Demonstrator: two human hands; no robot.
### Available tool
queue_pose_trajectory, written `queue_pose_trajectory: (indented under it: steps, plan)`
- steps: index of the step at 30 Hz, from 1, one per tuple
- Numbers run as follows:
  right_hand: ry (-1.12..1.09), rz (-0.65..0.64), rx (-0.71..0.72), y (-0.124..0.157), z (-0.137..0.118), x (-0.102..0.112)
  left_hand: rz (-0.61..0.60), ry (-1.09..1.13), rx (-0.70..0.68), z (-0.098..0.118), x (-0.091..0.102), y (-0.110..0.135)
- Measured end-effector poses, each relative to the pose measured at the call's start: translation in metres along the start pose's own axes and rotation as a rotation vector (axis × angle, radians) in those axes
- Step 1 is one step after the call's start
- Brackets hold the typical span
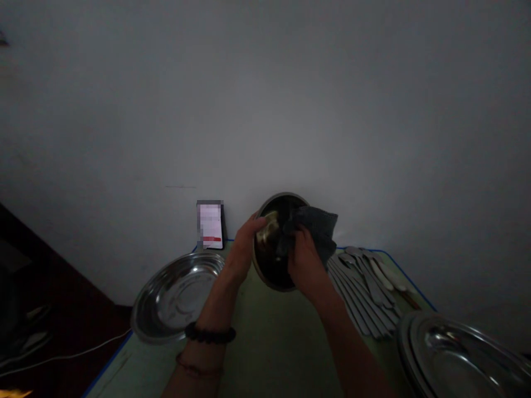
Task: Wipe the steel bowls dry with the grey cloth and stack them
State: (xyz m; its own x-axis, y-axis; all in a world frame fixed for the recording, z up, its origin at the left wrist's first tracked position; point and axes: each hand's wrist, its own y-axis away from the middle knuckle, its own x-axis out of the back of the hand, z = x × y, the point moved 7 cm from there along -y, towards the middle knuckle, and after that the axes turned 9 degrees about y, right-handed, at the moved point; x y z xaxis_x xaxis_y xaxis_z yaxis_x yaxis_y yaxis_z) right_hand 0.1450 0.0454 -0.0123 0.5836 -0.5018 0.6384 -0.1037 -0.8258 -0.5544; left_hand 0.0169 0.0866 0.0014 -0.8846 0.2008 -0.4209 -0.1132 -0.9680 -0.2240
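In the head view, the left hand (243, 243) grips a metal bowl (270, 251) by its left edge, thumb over the rim and the fingers mostly hidden behind the wall. The bowl is tilted, its dark, shiny inside turned toward the camera, and is held up over the far part of the green counter (286, 342), near the wall (265, 110). The right hand (306, 254) is closed around a dark grey cloth (322, 225), bunched partly inside the bowl and hanging out past its right rim.

A beaded black bracelet (210, 334) and a thin reddish bracelet (199, 371) circle the left wrist and forearm. Left of that arm, a wide stainless-steel basin (178, 303) sits on the counter, partly covered by the forearm. Behind it, a smartphone (211, 224) with a lit, blurred screen stands upright against the wall. Right of the right arm, metal cutlery (365, 298) lies spread in a row, spoons among it. Nearest the camera at lower right are stacked steel basins (456, 362), cut off by the frame.
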Motion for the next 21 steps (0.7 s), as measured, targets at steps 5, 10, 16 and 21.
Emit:
queue_pose_trajectory:
  steps: [5,10,16,21]
  plan:
    - [-0.261,0.035,0.069,-0.009,-0.010,0.012,-0.071,0.103,0.214,-0.023,-0.010,0.003]
    - [-0.328,-0.071,0.186,0.000,-0.036,-0.001,0.070,0.135,0.117,-0.019,-0.001,-0.002]
    - [-0.182,0.014,-0.020,0.004,-0.019,-0.013,0.004,0.061,0.057,-0.014,-0.009,0.003]
    - [-0.325,-0.211,0.161,0.004,-0.035,-0.014,-0.005,0.050,-0.009,-0.008,-0.011,0.002]
